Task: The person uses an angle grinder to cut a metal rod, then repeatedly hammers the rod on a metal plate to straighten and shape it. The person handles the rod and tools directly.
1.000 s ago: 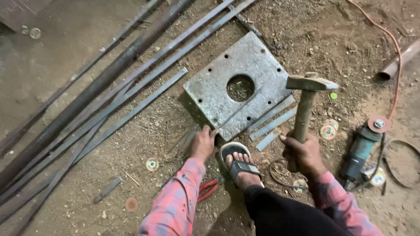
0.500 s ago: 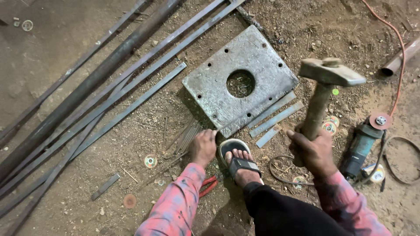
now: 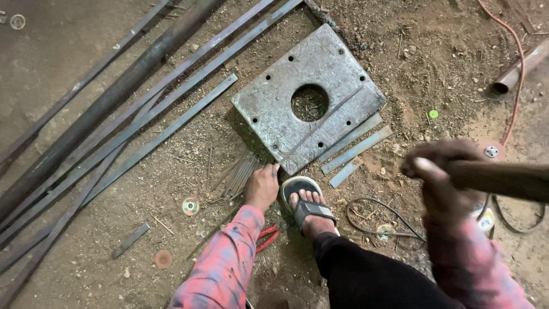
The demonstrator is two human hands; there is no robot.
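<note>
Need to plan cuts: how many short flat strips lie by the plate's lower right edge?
3. The top strip lies against the plate edge, the middle strip just below it, and the shortest strip lowest, near the sandal. More may be hidden under the plate.

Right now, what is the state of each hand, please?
Left hand: on the ground by the steel plate; whether it grips anything cannot be told.
Right hand: closed around the hammer handle, raised and blurred.

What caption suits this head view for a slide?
Left hand rests on dirt beside a square steel plate; right hand grips a raised wooden handle.
</note>
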